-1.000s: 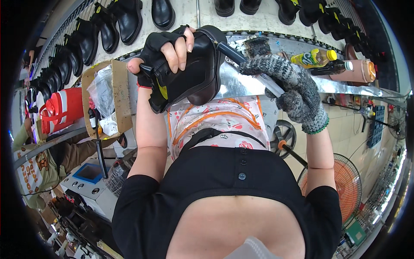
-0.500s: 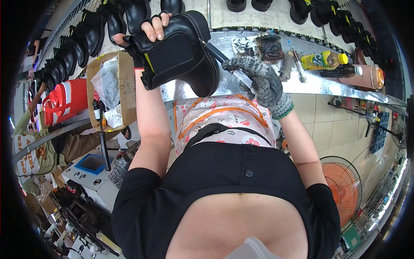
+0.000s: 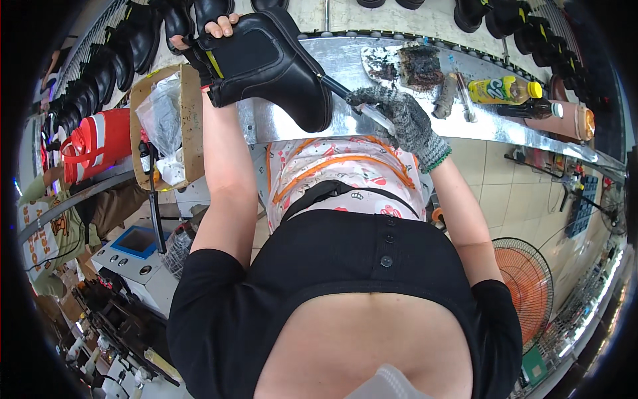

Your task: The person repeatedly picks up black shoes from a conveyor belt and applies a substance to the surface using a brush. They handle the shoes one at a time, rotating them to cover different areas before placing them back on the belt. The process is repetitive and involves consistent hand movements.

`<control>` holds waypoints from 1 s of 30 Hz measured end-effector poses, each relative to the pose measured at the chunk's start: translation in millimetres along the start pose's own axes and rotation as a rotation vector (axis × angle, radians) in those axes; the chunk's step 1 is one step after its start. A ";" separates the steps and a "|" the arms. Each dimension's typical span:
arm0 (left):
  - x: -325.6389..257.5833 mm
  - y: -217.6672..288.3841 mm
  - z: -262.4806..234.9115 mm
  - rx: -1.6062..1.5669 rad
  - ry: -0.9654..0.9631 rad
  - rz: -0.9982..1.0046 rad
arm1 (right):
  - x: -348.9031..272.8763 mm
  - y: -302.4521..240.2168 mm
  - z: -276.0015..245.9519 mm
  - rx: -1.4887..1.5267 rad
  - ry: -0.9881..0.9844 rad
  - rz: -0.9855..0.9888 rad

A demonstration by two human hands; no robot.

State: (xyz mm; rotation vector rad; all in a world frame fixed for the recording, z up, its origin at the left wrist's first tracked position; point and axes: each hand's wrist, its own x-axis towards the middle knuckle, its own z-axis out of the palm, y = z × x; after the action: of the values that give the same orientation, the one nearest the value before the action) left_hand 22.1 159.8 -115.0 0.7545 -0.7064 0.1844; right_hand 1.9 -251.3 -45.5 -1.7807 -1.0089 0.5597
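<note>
A black leather ankle boot (image 3: 279,66) is tilted over the metal bench, its sole edge facing right and its toe toward me. My left hand (image 3: 216,30) grips it by the shaft, bare fingertips showing over the upper and a dark covering on the rest of the hand. In a grey knitted glove, my right hand (image 3: 405,123) is closed round a slim pen-like tool (image 3: 337,86) with a dark front and a pale, see-through rear. The tool's tip meets the boot along the seam between upper and sole. Its exact kind is unclear.
On the metal bench (image 3: 266,126) lie a blackened pad (image 3: 420,66), a stained sheet, a grey roll, a yellow-labelled bottle (image 3: 505,90) and a dark bottle (image 3: 531,108). Boots line the conveyor behind. A cardboard box (image 3: 193,126) and red bag (image 3: 109,146) sit left; an orange fan (image 3: 522,286) stands right.
The boot and my left hand have shifted left and slightly away from me. The tool's tip has travelled along the sole edge toward the toe, my right hand following.
</note>
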 end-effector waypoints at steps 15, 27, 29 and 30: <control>-16.7 4.6 -16.6 0.078 0.330 0.042 | -25.0 31.9 15.7 0.266 0.038 0.210; 0.8 1.3 3.7 0.221 0.672 0.179 | -39.8 51.1 28.9 0.930 0.175 0.451; 3.4 0.8 7.9 0.245 0.711 0.193 | -43.5 63.3 31.5 0.957 0.193 0.448; 4.6 1.5 9.2 0.259 0.726 0.198 | -43.7 62.8 31.9 0.956 0.201 0.445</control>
State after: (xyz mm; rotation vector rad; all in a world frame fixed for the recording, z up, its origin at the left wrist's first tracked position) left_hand 20.2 154.1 -106.5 0.7913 -0.0597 0.7009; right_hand -21.8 -282.2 -118.8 -1.1328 -0.1086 0.9204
